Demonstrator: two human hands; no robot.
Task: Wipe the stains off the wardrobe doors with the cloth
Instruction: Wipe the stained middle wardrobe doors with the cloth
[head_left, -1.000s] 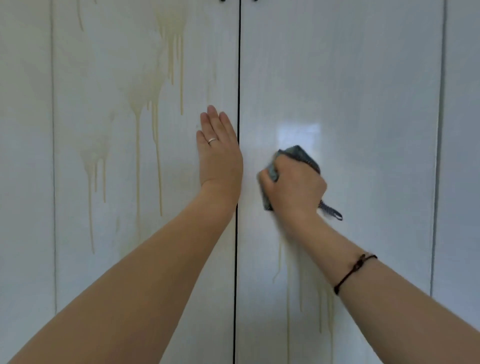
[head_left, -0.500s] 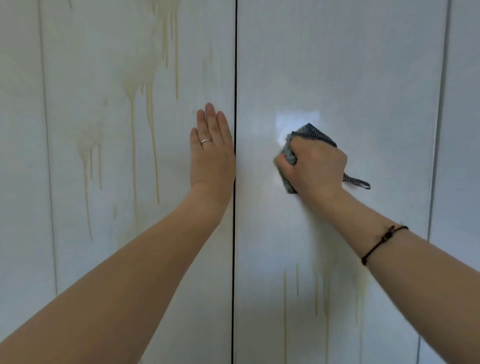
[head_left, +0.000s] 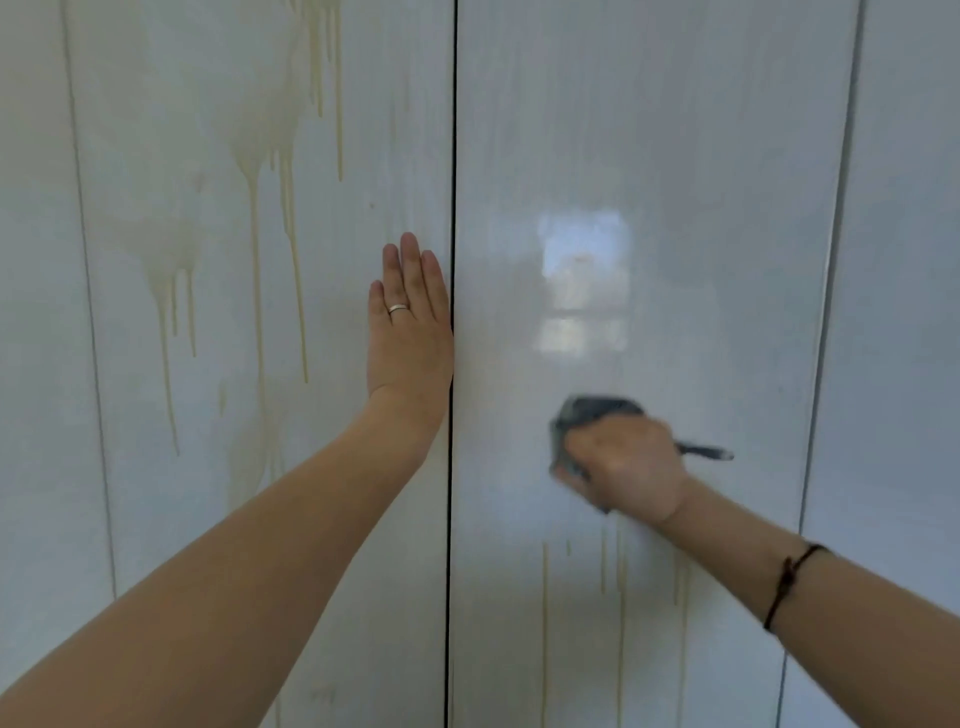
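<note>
Sliding down the right door (head_left: 675, 130), the right hand (head_left: 628, 467) is now sitting lower than it was half a second ago, under the bright shine (head_left: 582, 270) and not beside it. The left hand (head_left: 410, 338) is staying in its old spot.

The left door (head_left: 363, 156) and the right door are white and are filling the whole view, with a thin dark gap (head_left: 453, 156) running between them. The left door is carrying big yellowish stains (head_left: 254, 171): wide pale patches near its top edge and long drips running down its middle. The right door is showing a few thin drips (head_left: 544, 597) near its bottom edge, just under the right hand.

The left hand is lying flat on the left door, right beside the gap, fingers straight and together, holding nothing. The right hand is looking blurry. Its fingers are curling round the dark cloth (head_left: 587, 410) and pressing it on the right door. One end of the cloth is sticking out to the right of the hand. A dark string band (head_left: 784, 582) is going round the right wrist. A small ring (head_left: 398, 308) is sitting on a left finger.
</note>
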